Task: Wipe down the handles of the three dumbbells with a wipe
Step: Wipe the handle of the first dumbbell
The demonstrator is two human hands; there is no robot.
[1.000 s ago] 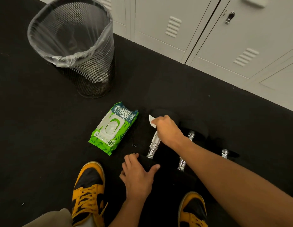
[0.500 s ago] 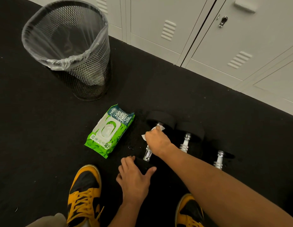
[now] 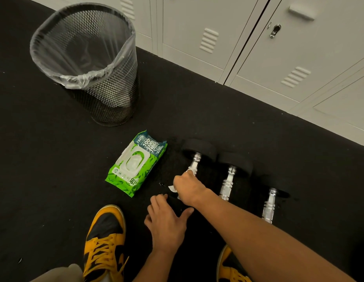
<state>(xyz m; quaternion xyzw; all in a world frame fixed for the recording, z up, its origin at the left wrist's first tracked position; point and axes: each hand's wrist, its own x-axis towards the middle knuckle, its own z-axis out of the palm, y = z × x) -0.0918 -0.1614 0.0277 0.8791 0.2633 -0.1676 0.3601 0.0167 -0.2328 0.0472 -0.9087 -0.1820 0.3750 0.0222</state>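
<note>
Scene: Three dumbbells are laid side by side on a black gym floor (image 3: pixel 44 159), in front of pale lockers (image 3: pixel 278 64).
Stage: The first dumbbell handle (image 3: pixel 194 162), the leftmost, is judged to be mid-wipe; the task appears to be in its first third.
Right hand: The right hand (image 3: pixel 188 187) is closed around a white wipe (image 3: pixel 172 188), which is pressed on the near part of that chrome handle.
Left hand: The left hand (image 3: pixel 166 220) is laid over the near black head of the same dumbbell, fingers bent around it, apparently to stop it rolling.
Still to do: The middle dumbbell handle (image 3: pixel 228 183) and the right dumbbell handle (image 3: pixel 269 206) are untouched by either hand; no trace of wiping can be read on them.
Supplies: A green wipes pack (image 3: pixel 136 162) is set just left of the dumbbells, its flap shut; a mesh wastebasket (image 3: pixel 107 94) with a clear liner is stood farther back.
Hidden: The near half of the first handle is covered by the right hand and wrist. The near head of the middle dumbbell is covered by the right forearm.
Hard to tell: The black heads are nearly lost against the floor. How much of the first handle is already clean cannot be told.
Cut off: Two yellow-and-black sneakers (image 3: pixel 104 243) are cropped by the lower edge.
</note>
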